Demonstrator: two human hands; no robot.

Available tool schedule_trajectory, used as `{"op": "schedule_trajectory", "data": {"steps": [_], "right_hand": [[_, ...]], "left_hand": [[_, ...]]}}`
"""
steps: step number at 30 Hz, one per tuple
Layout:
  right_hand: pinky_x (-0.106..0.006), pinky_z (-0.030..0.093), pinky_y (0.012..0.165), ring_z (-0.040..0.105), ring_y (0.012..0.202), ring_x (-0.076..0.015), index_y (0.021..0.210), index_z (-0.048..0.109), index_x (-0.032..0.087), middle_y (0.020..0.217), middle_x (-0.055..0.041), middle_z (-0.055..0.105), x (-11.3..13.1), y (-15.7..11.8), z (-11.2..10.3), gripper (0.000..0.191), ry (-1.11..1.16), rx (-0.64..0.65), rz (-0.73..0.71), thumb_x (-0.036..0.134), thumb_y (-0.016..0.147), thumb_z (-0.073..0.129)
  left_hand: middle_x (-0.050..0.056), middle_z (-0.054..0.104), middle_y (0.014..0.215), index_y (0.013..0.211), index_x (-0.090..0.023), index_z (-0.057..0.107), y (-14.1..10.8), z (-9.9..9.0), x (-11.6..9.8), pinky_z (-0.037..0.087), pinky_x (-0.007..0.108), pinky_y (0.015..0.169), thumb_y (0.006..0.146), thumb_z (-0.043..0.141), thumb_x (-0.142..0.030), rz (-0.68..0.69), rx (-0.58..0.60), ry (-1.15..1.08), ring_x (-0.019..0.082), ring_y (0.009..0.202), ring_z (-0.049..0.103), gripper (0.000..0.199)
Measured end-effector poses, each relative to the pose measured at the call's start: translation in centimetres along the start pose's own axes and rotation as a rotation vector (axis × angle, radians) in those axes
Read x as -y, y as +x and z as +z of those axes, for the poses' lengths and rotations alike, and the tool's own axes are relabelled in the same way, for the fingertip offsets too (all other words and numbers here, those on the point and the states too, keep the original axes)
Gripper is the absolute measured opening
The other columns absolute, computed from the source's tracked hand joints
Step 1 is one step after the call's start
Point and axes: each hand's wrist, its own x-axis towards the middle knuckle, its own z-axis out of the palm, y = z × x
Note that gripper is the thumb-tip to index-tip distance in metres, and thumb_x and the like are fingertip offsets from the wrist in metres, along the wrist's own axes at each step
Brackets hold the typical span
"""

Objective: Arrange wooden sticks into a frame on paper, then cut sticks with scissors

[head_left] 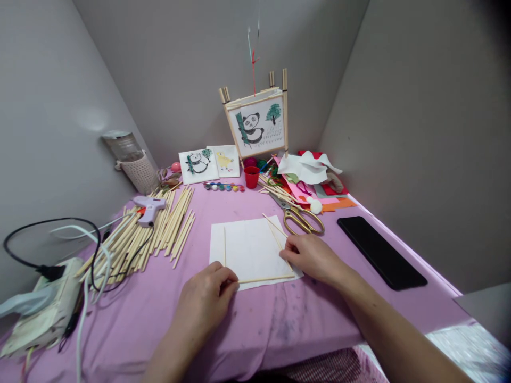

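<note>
A white sheet [250,247] lies in front of me on the pink cloth. Thin wooden sticks rest along three of its sides: a left stick [224,247], a front stick [265,279] and a slanted right stick [275,236]. My left hand [209,298] is closed at the front left corner, thumb and forefinger pinching the near end of the front stick. My right hand [311,258] pinches another wooden stick [273,224], which points away to the upper left above the sheet's far right corner. Its fingertips partly cover the right stick.
Many wooden sticks [159,234] lie at left beneath a lilac glue gun [149,208] with cables. Gold-handled scissors [301,219], a black phone [381,251], and a red cup [251,177] surround the sheet. A panda-painted lantern [259,125] hangs behind.
</note>
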Motion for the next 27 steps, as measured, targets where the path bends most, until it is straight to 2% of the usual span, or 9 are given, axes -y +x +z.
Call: {"op": "schedule_trajectory", "data": {"steps": [10, 13, 17, 23, 27], "right_hand": [[-0.025, 0.027, 0.053, 0.053, 0.061, -0.0132, 0.068, 0.061, 0.019, 0.066, -0.0005, 0.063, -0.3, -0.1, -0.1, 0.019, 0.075, -0.032, -0.019, 0.032, 0.081, 0.055], [-0.024, 0.032, 0.058, 0.055, 0.065, -0.0133, 0.072, 0.063, 0.019, 0.069, 0.0, 0.064, -0.6, -0.5, -0.6, 0.018, 0.148, -0.057, -0.107, 0.029, 0.084, 0.054], [-0.023, 0.037, 0.066, 0.057, 0.073, -0.0128, 0.078, 0.067, 0.019, 0.079, -0.0004, 0.065, -0.8, -1.3, -0.8, 0.016, 0.197, -0.015, -0.274, 0.022, 0.086, 0.053], [-0.023, 0.038, 0.068, 0.056, 0.074, -0.0127, 0.079, 0.066, 0.018, 0.079, -0.0008, 0.063, -1.2, -1.7, -0.1, 0.014, 0.256, 0.012, -0.334, 0.02, 0.086, 0.055], [-0.024, 0.04, 0.07, 0.055, 0.075, -0.012, 0.083, 0.065, 0.019, 0.082, -0.0008, 0.06, -1.1, -2.5, 0.0, 0.009, 0.276, 0.012, -0.441, 0.02, 0.087, 0.057]], "left_hand": [[0.002, 0.062, 0.082, 0.079, -0.022, 0.066, -0.3, 0.0, -0.4, 0.038, 0.029, 0.068, 0.084, 0.05, -0.022, -0.02, -0.021, 0.015, 0.017, 0.075, 0.057, 0.017], [0.002, 0.062, 0.082, 0.079, -0.022, 0.066, -0.4, 0.0, -0.4, 0.038, 0.029, 0.068, 0.085, 0.049, -0.022, -0.02, -0.02, 0.014, 0.017, 0.075, 0.058, 0.018], [0.002, 0.063, 0.083, 0.079, -0.022, 0.066, -0.4, 0.0, -0.4, 0.038, 0.029, 0.069, 0.084, 0.05, -0.022, -0.026, -0.029, 0.007, 0.017, 0.076, 0.058, 0.016], [0.002, 0.062, 0.081, 0.078, -0.021, 0.065, -0.4, 0.2, -0.3, 0.038, 0.03, 0.068, 0.085, 0.05, -0.022, -0.012, -0.042, 0.001, 0.017, 0.075, 0.057, 0.017], [0.001, 0.061, 0.079, 0.078, -0.02, 0.065, -0.4, 0.4, -0.2, 0.038, 0.03, 0.068, 0.085, 0.051, -0.02, -0.005, -0.059, -0.005, 0.017, 0.073, 0.057, 0.015]]}}
